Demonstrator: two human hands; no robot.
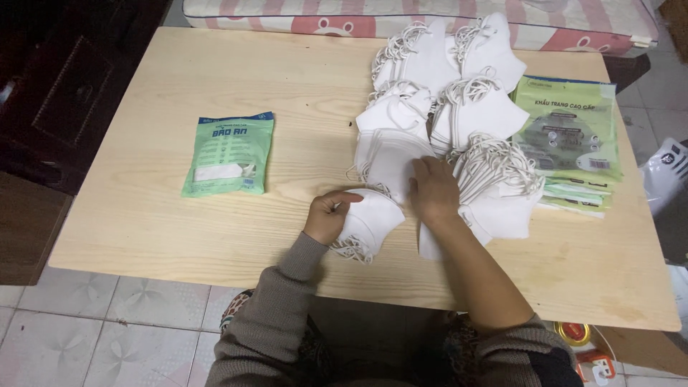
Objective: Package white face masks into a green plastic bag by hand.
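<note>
Gathering face masks: my left hand (328, 215) pinches a small stack of white masks (369, 218) at the tabletop (143, 215) front edge; right hand (432, 190) lies flat, fingers spread, on the mask pile (444, 115). Next move probably needs one more mask slid free.

Grey-brown knit sleeves, pushed-up cuffs

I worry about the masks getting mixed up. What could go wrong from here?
1. The left hand grips a small stack of masks near the table edge; some may slide off.
2. The right hand presses on fanned mask piles with tangled ear loops; lifting one could drag others.
</note>
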